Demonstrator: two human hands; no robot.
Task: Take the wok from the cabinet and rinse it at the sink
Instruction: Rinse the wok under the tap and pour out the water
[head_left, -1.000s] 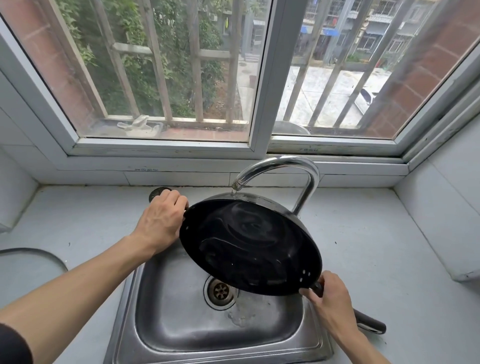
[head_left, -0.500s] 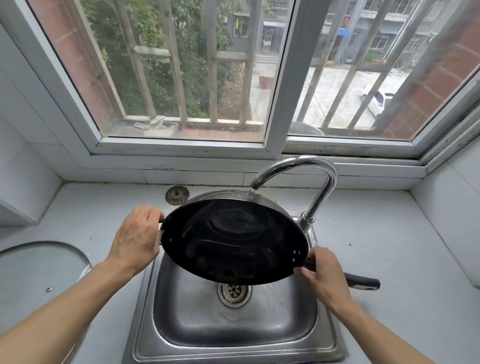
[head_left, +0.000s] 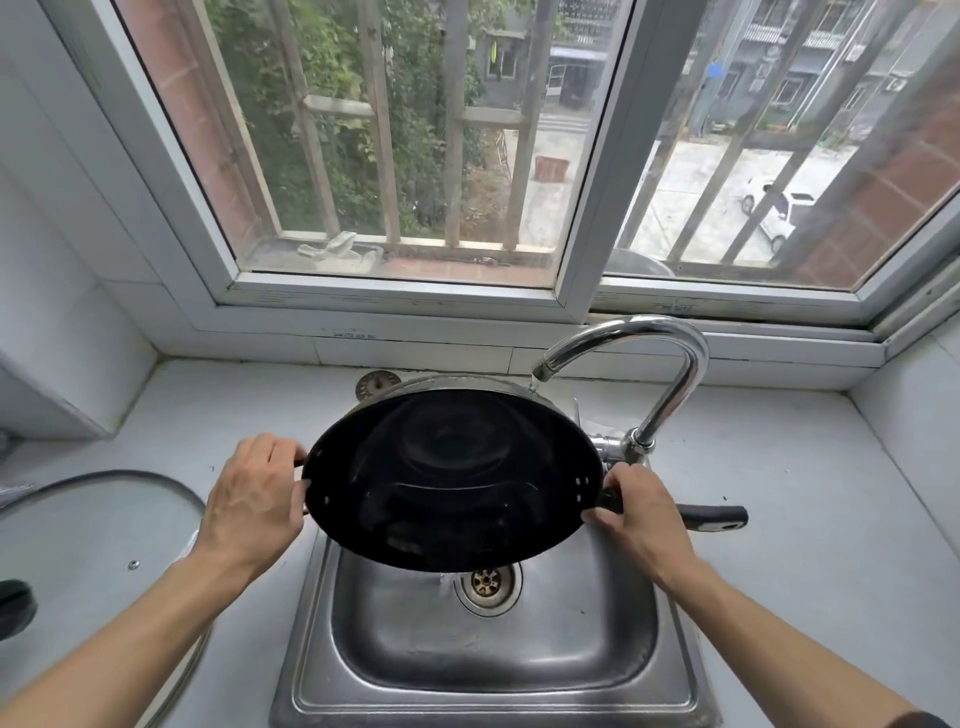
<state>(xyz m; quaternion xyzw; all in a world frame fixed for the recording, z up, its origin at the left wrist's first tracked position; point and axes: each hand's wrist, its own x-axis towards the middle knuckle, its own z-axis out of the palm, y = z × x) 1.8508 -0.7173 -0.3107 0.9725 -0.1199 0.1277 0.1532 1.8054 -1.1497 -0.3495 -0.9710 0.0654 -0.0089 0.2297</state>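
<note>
A black wok (head_left: 452, 478) is held tilted toward me over the steel sink (head_left: 493, 670), its inside facing the camera. My left hand (head_left: 254, 499) grips the small side handle at the wok's left rim. My right hand (head_left: 641, 512) grips the long black handle (head_left: 714, 517) where it meets the right rim. The curved chrome tap (head_left: 639, 353) has its spout just above the wok's far rim, and a thin stream of water falls there. Water runs out under the wok's low edge near the drain (head_left: 487, 582).
A glass lid (head_left: 93, 545) with a black knob lies on the grey counter at the left. A round metal plug (head_left: 376, 384) sits behind the wok on the counter. The window sill runs along the back; a tiled wall (head_left: 914, 415) rises at the right.
The wok has levelled from a diagonal tilt, its long handle now pointing right. Both hands kept their hold. The view shifted, so the sink sits lower and more centred.
</note>
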